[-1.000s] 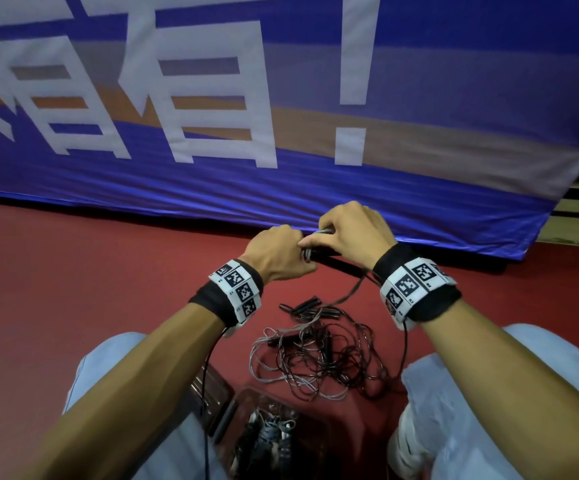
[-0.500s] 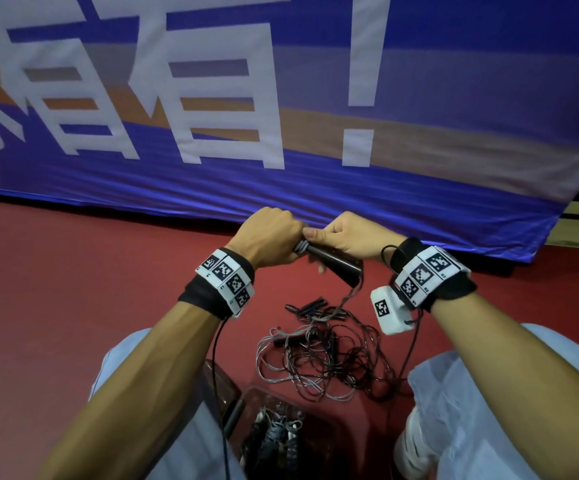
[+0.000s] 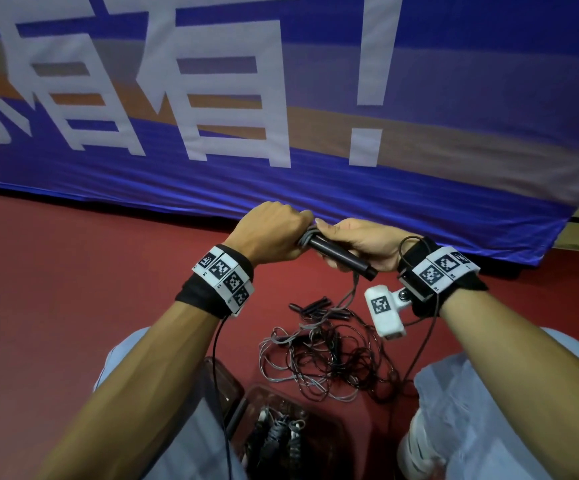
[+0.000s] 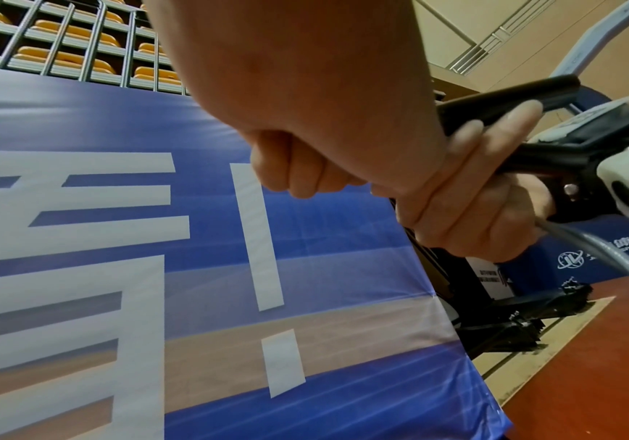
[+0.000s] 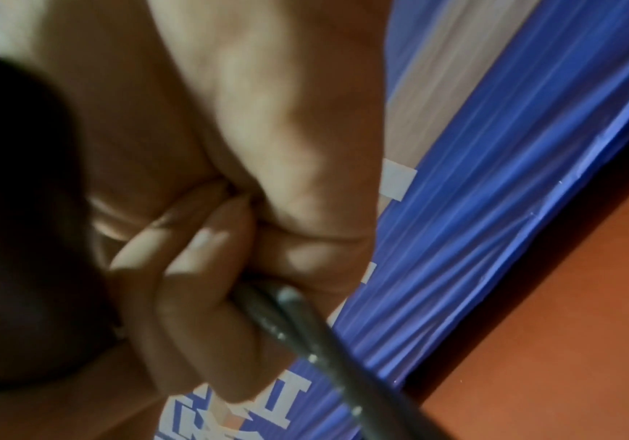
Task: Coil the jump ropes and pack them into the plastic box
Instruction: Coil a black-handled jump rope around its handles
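The handle (image 3: 341, 255) in the grip is matte black, with grey cord (image 3: 307, 234) wound at its end. Below the grip, black and grey ropes (image 3: 329, 355) lie tangled on a dark red floor (image 3: 73, 289). Beyond the grip hangs a blue banner (image 3: 454, 98) with white characters and a tan-orange stripe. Both wristbands (image 3: 225, 275) are black, with black-and-white square markers.
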Tool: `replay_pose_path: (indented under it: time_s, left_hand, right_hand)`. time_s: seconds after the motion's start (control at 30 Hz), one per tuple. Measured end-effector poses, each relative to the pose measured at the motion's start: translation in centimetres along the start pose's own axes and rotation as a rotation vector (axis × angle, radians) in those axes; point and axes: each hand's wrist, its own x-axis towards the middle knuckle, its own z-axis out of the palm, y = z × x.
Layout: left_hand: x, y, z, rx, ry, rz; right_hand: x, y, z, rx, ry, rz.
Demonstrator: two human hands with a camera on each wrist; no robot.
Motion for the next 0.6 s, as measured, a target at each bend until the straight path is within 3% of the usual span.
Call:
replay_pose_path:
  time_s: [0.27,0.43,0.6]
  left_hand:
    - [-0.2,-0.5,-0.2,-0.083,0.021,-0.1]
    - [-0.1,-0.1,0.5,-0.255,0.051,-0.286]
    - [0.0,-0.2,1.4,-0.296,0.019,-0.501]
  right_hand:
    - [0.4,0.3,1.6,0.29,-0.085,0.123]
    - [2.0,1.3,2.6,0.66,-0.235,0.013]
    - [3.4,1.0,3.9,0.713,-0.029,0.038]
